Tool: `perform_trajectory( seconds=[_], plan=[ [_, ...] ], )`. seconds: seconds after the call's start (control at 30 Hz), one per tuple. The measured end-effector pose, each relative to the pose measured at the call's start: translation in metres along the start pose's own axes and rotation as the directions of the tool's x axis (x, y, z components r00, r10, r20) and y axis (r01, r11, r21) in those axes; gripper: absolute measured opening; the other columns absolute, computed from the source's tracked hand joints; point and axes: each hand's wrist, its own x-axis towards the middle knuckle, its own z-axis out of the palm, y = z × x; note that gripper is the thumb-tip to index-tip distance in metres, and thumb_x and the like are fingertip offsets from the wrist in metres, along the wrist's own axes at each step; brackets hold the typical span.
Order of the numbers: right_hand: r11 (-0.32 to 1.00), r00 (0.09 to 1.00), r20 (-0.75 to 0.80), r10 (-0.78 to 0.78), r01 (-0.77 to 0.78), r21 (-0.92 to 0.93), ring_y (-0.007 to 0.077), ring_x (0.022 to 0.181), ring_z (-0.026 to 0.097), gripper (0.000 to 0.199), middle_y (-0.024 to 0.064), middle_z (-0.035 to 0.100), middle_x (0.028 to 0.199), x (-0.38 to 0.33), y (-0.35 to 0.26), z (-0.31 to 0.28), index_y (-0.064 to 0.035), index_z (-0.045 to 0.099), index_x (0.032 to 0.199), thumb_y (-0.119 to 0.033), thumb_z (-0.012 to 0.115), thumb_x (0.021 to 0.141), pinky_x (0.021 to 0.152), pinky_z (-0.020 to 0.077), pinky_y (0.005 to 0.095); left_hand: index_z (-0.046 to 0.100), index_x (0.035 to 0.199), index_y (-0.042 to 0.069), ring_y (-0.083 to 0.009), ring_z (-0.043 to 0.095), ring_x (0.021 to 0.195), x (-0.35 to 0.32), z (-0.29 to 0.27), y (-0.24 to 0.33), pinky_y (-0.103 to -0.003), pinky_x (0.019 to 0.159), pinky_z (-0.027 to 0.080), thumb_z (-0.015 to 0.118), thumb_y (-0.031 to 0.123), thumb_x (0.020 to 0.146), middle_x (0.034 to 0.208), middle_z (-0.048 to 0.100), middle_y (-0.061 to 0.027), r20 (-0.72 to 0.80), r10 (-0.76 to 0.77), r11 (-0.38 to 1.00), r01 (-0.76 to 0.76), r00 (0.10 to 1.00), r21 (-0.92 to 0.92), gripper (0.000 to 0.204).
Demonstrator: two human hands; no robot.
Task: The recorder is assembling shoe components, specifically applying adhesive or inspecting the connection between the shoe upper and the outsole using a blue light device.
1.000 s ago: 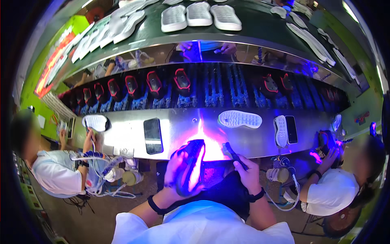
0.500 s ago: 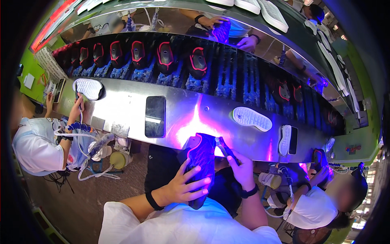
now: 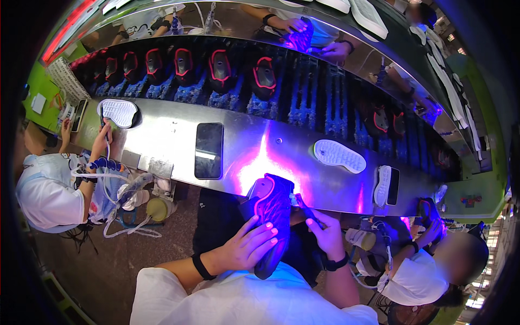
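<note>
Shoe (image 3: 272, 208) at 6 o'clock, now off bench (image 3: 162, 138) edge, drawn onto my lap. Left hand (image 3: 246, 246) grips it; right hand (image 3: 325, 234) pinches pen (image 3: 306, 208) against its side. I judge marking underway.

One dark shoe (image 3: 272, 216) with pink trim, gripped between left hand (image 3: 246, 246) and right hand (image 3: 325, 233). One slim dark tool (image 3: 304, 208) in right hand. Six dark shoes with red collars in row on conveyor beyond desk (image 3: 162, 141): nearest-centre one (image 3: 264, 77); more farther right, too dim to count. Three white soles on desk: left (image 3: 119, 111), centre-right (image 3: 338, 155), right one on edge (image 3: 382, 186). One black phone (image 3: 208, 150) flat on desk. Two seated co-workers: left (image 3: 46, 189), right (image 3: 428, 271).
</note>
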Motion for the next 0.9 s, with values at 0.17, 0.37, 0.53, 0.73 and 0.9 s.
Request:
perform_trajectory(
  seconds=[0.17, 0.37, 0.53, 0.73, 0.9],
  plan=[
    [0.999, 0.998, 0.050, 0.039, -0.041, 0.027, 0.0055, 0.076, 0.055, 0.033, -0.0044, 0.065, 0.087, -0.017, 0.002, 0.000, -0.0004, 0.069, 0.128, -0.014, 0.070, 0.099, 0.069, 0.0460, 0.0230, 0.053, 0.137, -0.002, -0.0385, 0.053, 0.137, 0.005, -0.003, 0.005, -0.066, 0.116, 0.035, 0.071, 0.014, 0.083, 0.144, 0.055, -0.0221, 0.041, 0.001, 1.000, -0.001, 0.999, 0.022, 0.059],
    [0.998, 0.996, 0.051, 0.068, -0.068, 0.002, 0.0061, 0.073, 0.057, 0.034, -0.0029, 0.065, 0.084, -0.037, 0.011, -0.012, 0.0000, 0.069, 0.129, -0.014, 0.071, 0.098, 0.067, 0.0471, 0.0239, 0.056, 0.135, -0.004, -0.0377, 0.053, 0.137, 0.020, -0.009, 0.013, -0.065, 0.117, 0.034, 0.067, 0.013, 0.084, 0.145, 0.054, -0.0231, 0.142, 0.018, 0.997, -0.028, 0.990, 0.070, 0.055],
    [0.982, 0.985, 0.139, 0.102, -0.122, 0.142, 0.0065, 0.072, 0.056, 0.040, -0.0026, 0.063, 0.081, -0.067, 0.007, -0.022, 0.0005, 0.068, 0.130, -0.022, 0.072, 0.097, 0.066, 0.0456, 0.0233, 0.057, 0.129, -0.005, -0.0388, 0.058, 0.132, 0.034, -0.010, 0.022, -0.065, 0.114, 0.037, 0.068, 0.011, 0.087, 0.139, 0.059, -0.0246, 0.157, -0.005, 0.992, -0.014, 0.988, 0.124, 0.047],
    [0.999, 0.997, 0.070, 0.015, -0.018, 0.050, 0.0063, 0.070, 0.058, 0.031, -0.0013, 0.066, 0.079, -0.086, -0.002, -0.035, -0.0009, 0.071, 0.125, -0.013, 0.071, 0.097, 0.066, 0.0493, 0.0245, 0.055, 0.132, -0.005, -0.0415, 0.057, 0.132, 0.050, -0.001, 0.036, -0.065, 0.115, 0.033, 0.073, 0.020, 0.081, 0.140, 0.059, -0.0261, 0.178, -0.018, 0.992, -0.004, 0.984, 0.122, 0.060],
    [0.996, 0.999, 0.050, 0.013, -0.017, 0.086, 0.0068, 0.070, 0.058, 0.032, -0.0007, 0.066, 0.080, -0.094, -0.004, -0.043, -0.0008, 0.070, 0.126, -0.014, 0.071, 0.097, 0.066, 0.0496, 0.0246, 0.052, 0.137, -0.005, -0.0402, 0.053, 0.137, 0.062, 0.008, 0.045, -0.065, 0.117, 0.030, 0.074, 0.023, 0.079, 0.144, 0.054, -0.0256, 0.175, -0.045, 0.988, 0.018, 0.984, 0.152, 0.068]
  ],
)
